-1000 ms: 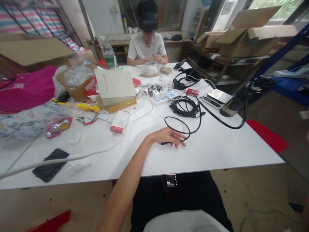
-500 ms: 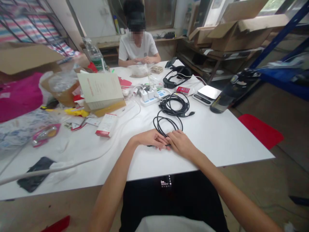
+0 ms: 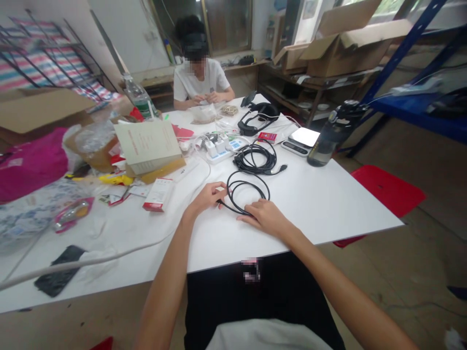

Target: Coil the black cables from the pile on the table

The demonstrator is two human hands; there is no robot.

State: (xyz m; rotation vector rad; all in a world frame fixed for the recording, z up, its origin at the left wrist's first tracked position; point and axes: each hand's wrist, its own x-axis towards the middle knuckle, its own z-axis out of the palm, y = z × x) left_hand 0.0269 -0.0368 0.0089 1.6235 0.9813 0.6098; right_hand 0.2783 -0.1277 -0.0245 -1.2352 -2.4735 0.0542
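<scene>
A thin black cable (image 3: 248, 190) lies in a loose loop on the white table (image 3: 328, 204). My left hand (image 3: 206, 197) pinches the cable's near left end, fingers curled round it. My right hand (image 3: 264, 217) rests on the loop's near edge with its fingers curled over the wire. Just beyond the loop lies a thicker coil of black cable (image 3: 255, 160).
A white power strip (image 3: 222, 148), a headset (image 3: 255, 119), a scale (image 3: 301, 140) and a dark bottle (image 3: 330, 138) stand farther back. Left are a book (image 3: 148, 143), a red-white box (image 3: 157, 194), bags and a black phone (image 3: 58, 277). Another person (image 3: 199, 78) sits opposite. A red stool (image 3: 386, 189) is at the right.
My right hand came in and settled on the cable. My left hand shifted left and up with the cable end, and the loop drew tighter. The view turned slightly right.
</scene>
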